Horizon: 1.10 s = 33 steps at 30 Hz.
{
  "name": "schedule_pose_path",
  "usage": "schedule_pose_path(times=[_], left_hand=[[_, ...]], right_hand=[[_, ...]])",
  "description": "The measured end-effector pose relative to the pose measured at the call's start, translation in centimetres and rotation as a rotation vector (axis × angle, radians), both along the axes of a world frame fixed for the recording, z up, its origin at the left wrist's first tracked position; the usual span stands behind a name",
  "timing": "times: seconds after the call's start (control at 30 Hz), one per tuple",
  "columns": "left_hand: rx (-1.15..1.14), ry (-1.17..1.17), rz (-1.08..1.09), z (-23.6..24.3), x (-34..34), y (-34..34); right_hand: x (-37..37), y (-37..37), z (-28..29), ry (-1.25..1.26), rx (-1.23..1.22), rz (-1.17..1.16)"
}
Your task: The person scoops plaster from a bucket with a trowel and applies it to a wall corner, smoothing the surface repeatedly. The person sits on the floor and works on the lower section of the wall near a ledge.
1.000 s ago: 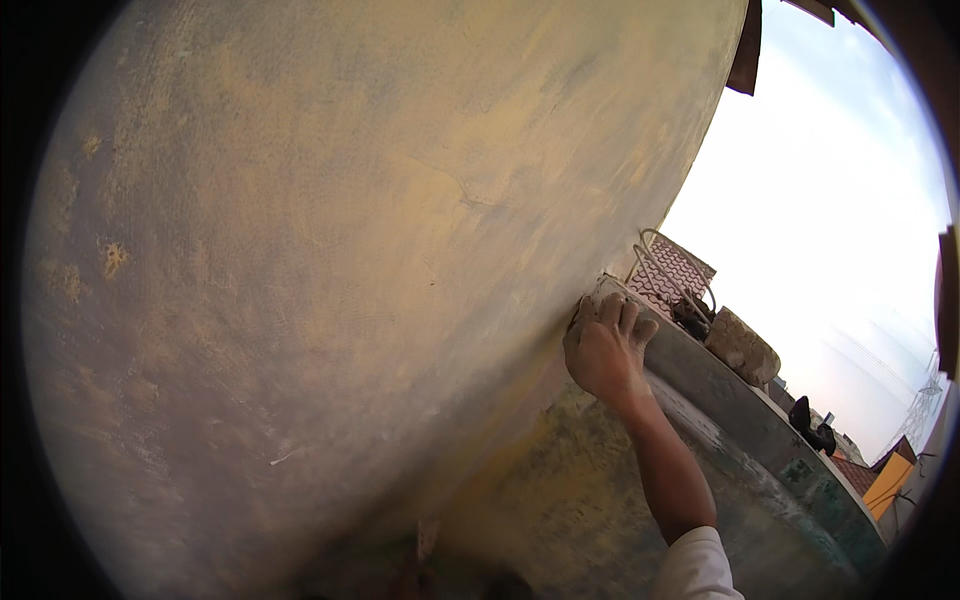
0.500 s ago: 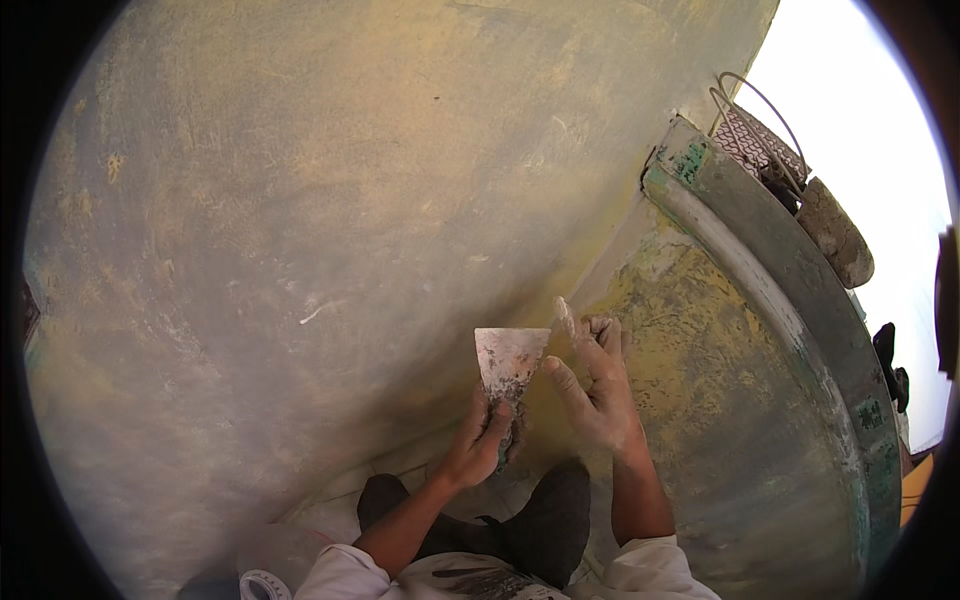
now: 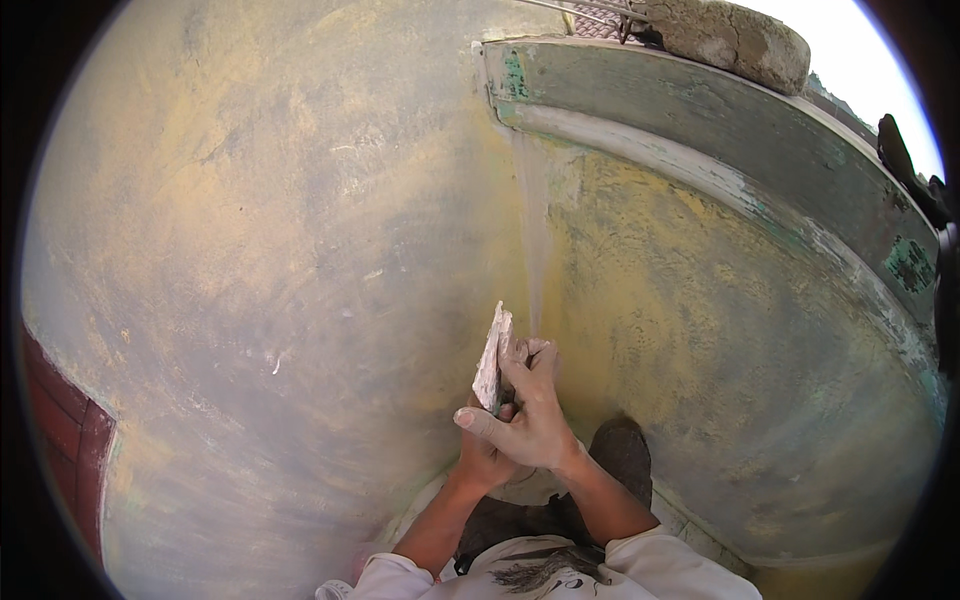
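Observation:
My left hand (image 3: 480, 455) is closed around the handle of a putty knife, whose white-smeared blade (image 3: 489, 362) is tilted nearly edge-on. My dusty right hand (image 3: 532, 405) lies over the knife, its forefinger against the blade, thumb spread, other fingers curled. Behind both hands, a narrow pale grey strip of filler (image 3: 529, 220) runs down the corner between the mottled wall (image 3: 250, 230) and the yellow-stained wall (image 3: 720, 360).
A grey-green concrete ledge (image 3: 690, 95) with a moulding crosses the upper right, bearing a rough stone block (image 3: 725, 35), metal rods (image 3: 590, 18) and dark objects (image 3: 908, 175). A red panel (image 3: 62, 430) is at left; my dark-clad leg (image 3: 620, 450) shows below.
The view has swung down and right from the ledge. My right hand left the corner top and moved onto the knife, which my left hand has turned from face-on to edge-on.

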<state>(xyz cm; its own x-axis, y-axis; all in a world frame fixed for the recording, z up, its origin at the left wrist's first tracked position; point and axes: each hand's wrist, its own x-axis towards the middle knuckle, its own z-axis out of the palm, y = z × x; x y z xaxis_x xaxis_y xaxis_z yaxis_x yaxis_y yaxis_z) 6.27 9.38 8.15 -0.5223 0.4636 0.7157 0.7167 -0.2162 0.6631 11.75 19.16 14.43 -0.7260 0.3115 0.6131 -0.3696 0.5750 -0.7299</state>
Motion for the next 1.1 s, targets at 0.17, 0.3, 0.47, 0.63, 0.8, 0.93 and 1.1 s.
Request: schedule_pose_path(times=[0.17,0.3,0.47,0.63,0.8,0.93,1.1], left_hand=[[-0.023,0.025,-0.010,0.2,0.9,0.1],[-0.033,0.026,-0.007,0.2,1.6,0.0],[-0.037,0.016,-0.009,0.1,2.0,-0.2],[-0.037,-0.036,-0.004,0.6,2.5,-1.1],[-0.028,0.050,0.004,0.5,2.1,-1.0],[0.006,0.066,0.003,0.2,1.9,-1.3],[0.049,-0.027,0.008,0.0,2.2,-1.1]], right_hand=[[1.3,0.6,-0.4,0.074,-0.039,0.002],[1.7,1.1,-1.1,0.123,-0.033,0.033],[2.0,1.3,-1.3,0.176,-0.066,0.094],[1.8,0.7,-1.3,0.223,-0.031,0.140],[1.6,0.9,-1.5,0.242,-0.045,0.175],[1.7,0.4,-1.1,0.233,-0.097,0.206],[1.5,0.5,-1.2,0.314,-0.097,0.225]])
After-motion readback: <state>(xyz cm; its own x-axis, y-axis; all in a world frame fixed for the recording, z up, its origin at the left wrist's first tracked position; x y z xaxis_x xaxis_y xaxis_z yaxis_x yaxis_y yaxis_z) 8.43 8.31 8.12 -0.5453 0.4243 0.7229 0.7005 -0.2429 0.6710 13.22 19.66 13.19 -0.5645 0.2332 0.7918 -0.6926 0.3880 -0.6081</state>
